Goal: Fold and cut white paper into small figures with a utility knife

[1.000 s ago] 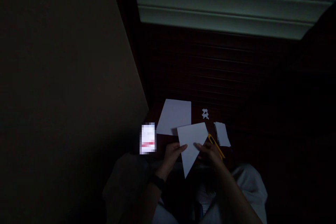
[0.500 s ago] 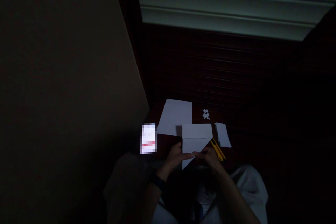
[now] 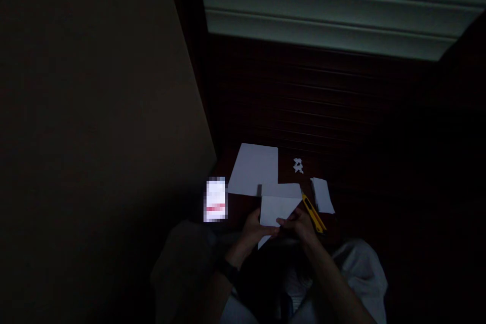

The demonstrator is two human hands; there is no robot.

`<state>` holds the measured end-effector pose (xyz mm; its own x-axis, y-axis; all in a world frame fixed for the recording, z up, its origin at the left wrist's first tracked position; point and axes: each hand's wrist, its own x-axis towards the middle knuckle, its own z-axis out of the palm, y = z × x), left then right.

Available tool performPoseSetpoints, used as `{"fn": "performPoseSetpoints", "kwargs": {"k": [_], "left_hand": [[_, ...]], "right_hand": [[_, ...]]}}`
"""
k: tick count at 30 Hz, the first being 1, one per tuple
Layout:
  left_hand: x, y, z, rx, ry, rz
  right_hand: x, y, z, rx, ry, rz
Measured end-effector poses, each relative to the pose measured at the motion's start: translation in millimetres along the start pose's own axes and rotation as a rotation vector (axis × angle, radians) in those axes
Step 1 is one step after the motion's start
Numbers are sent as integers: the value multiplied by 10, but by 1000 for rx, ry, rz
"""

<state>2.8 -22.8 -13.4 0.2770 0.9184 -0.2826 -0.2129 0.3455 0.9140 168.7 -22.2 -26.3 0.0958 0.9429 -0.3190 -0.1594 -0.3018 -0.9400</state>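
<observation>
A folded white sheet of paper [image 3: 279, 207] is held up between both hands, its top part creased across and its lower edge slanting to a point. My left hand [image 3: 255, 230] grips its lower left side, thumb across the front and the other fingers hidden behind. On the slanted right edge, my right hand [image 3: 299, 224] pinches the paper with its thumb on top. Just right of that hand lies a yellow utility knife [image 3: 313, 214]. Behind the held paper, a larger white sheet [image 3: 253, 168] lies flat on the dark table [image 3: 237, 205].
A lit, pixelated screen [image 3: 215, 200] sits at the table's left. Small torn paper scraps [image 3: 298, 165] lie toward the back, and a stack of white paper [image 3: 322, 195] is at the right. A wall [image 3: 114, 111] rises close on the left, with slatted panels [image 3: 322, 15] ahead.
The folded paper has tilted and moved slightly down and left, so its top part looks shorter. Both hands keep hold of it, with the right hand shifted a little.
</observation>
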Motion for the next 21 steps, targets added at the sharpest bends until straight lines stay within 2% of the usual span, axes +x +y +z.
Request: {"fn": "performPoseSetpoints", "kwargs": {"k": [4, 8, 10, 12, 14, 17, 19, 21], "left_hand": [[5, 44, -6, -12, 38, -58], [-76, 33, -128, 13, 124, -108], [-119, -4, -206, 2, 134, -89], [-132, -44, -253, -10, 117, -108], [-114, -76, -253, -13, 118, -146], [-61, -104, -195, -10, 150, -171], [-39, -116, -160, -5, 166, -171], [-35, -127, -148, 3, 186, -169]], "right_hand": [[98, -23, -42, 27, 28, -26], [296, -91, -275, 20, 205, -49], [358, -134, -386, -80, 243, -82], [350, -162, -423, -240, 217, -160], [270, -164, -365, -431, 153, -273], [97, -112, -166, -708, 86, -424], [14, -54, -36, -872, 147, -529], [-18, 7, 50, -1016, 218, -572]]}}
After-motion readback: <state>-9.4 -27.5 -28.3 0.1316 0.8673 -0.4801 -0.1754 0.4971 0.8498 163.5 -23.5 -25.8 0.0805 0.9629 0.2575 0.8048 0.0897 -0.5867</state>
